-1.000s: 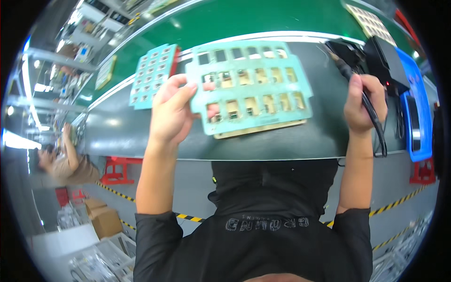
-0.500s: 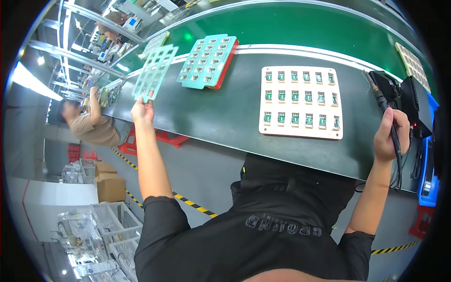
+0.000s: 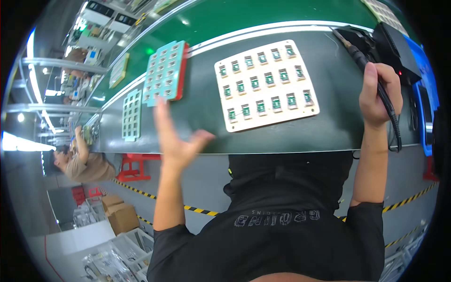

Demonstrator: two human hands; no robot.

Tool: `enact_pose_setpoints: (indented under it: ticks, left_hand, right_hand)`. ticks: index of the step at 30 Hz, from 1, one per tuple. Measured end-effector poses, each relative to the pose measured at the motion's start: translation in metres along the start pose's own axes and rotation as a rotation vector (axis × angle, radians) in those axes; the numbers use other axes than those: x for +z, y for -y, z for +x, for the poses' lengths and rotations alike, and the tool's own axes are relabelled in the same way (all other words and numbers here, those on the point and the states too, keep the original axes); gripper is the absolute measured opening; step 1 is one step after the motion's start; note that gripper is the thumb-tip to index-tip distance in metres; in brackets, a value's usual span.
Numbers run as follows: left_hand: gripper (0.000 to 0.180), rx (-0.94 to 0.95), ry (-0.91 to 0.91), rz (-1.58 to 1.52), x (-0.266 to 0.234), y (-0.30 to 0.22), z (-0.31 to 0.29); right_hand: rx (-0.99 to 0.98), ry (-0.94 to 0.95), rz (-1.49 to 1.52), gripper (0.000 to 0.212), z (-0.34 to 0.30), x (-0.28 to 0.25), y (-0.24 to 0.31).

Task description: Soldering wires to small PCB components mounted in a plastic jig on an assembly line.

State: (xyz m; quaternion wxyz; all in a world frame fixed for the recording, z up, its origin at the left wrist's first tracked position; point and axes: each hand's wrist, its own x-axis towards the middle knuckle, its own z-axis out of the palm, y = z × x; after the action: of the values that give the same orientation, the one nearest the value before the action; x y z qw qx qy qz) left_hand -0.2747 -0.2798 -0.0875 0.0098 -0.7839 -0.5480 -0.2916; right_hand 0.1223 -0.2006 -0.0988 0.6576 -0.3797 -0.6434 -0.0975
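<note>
Head cam: soldering iron [image 3: 358, 55] gripped in our right hand [image 3: 379, 99]
Our left hand [image 3: 176, 144] is kinda blurry, spread wide and empty near the teal-and-red block [image 3: 165, 70]; cream tray [image 3: 253, 97] of little green boards [image 3: 268, 78] sits on the tabletop [image 3: 199, 101] between our hands.

My left hand [image 3: 177, 145] is reaching out front, fingers [image 3: 162, 115] stretched away from me, left thumb [image 3: 202, 137] swung out to the right, broad gap between. Blurred there, can't separate the fingers one by one. Left forearm [image 3: 170, 197] points nearly straight ahead, bare up to the short black left sleeve [image 3: 170, 239].

My right hand [image 3: 383, 96] is in a curled grip, fingers wrapped round, right thumb [image 3: 370, 77] laid along the near side, pointing forward. Right forearm [image 3: 369, 164] bare too, running ahead with a slight outward lean. Hands well apart, right one farther forward than left
</note>
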Motion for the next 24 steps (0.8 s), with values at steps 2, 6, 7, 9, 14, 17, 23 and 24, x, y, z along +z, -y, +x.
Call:
enact_pose_setpoints:
  ticks: [2,6,7,9,14,17,23,24]
  left_hand:
    - [0.121,0.024,0.200,-0.061,0.033,-0.057,0.012]
    - [0.106,0.137,0.035,-0.008,0.069,-0.061,0.040]
    - [0.101,0.158,0.030,-0.019,0.071,-0.063,0.044]
    - [0.096,0.172,-0.003,-0.037,0.083,-0.060,0.055]
    - [0.091,0.102,-0.033,-0.056,0.118,-0.046,0.112]
    - [0.085,0.135,-0.103,-0.069,0.147,-0.023,0.160]
    - [0.083,-0.036,-0.092,0.007,0.188,-0.007,0.239]
    - [0.081,-0.031,-0.096,0.037,0.186,0.000,0.241]
  right_hand:
    - [0.002,-0.054,0.017,0.009,-0.001,-0.004,-0.004]
    - [-0.004,-0.114,0.031,0.011,-0.002,-0.009,-0.004]
    - [0.018,-0.117,0.069,0.012,-0.003,-0.010,-0.001]
    - [-0.025,-0.138,0.043,0.012,-0.002,-0.010,-0.002]
    - [-0.025,-0.228,0.065,0.012,-0.002,-0.015,-0.004]
    - [-0.010,-0.264,0.056,0.012,0.000,-0.016,-0.002]
    - [-0.031,-0.287,0.036,0.012,0.001,-0.013,-0.006]
    - [-0.046,-0.287,0.029,0.012,0.002,-0.012,-0.007]
